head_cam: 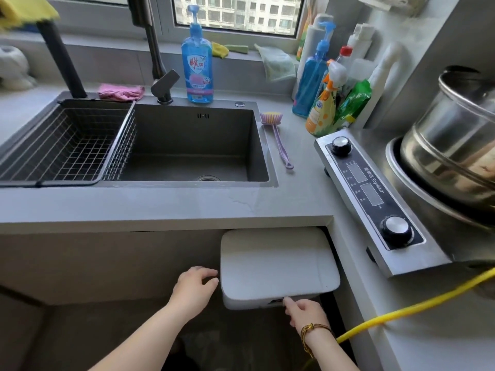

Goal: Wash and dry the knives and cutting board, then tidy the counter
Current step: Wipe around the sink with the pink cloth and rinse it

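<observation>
While both hands work low at the white bin (273, 263) under the counter (187, 204), neither grasps anything. Left hand (197, 286) is relaxed, fingers loosely curled just beside the lid's left edge; right hand (305, 314) has its index finger touching the lid's front rim. Counter above: brush (276, 137) lying beside the sink (187, 135).

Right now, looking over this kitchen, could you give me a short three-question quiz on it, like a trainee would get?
1. True or false: knives lie in the sink.
2. What lies on the counter just right of the sink? A. pink cloth B. purple brush C. sponge
3. Which hand touches the front edge of the white container below the counter?
Key: 1 false; 2 B; 3 the right hand.
</observation>
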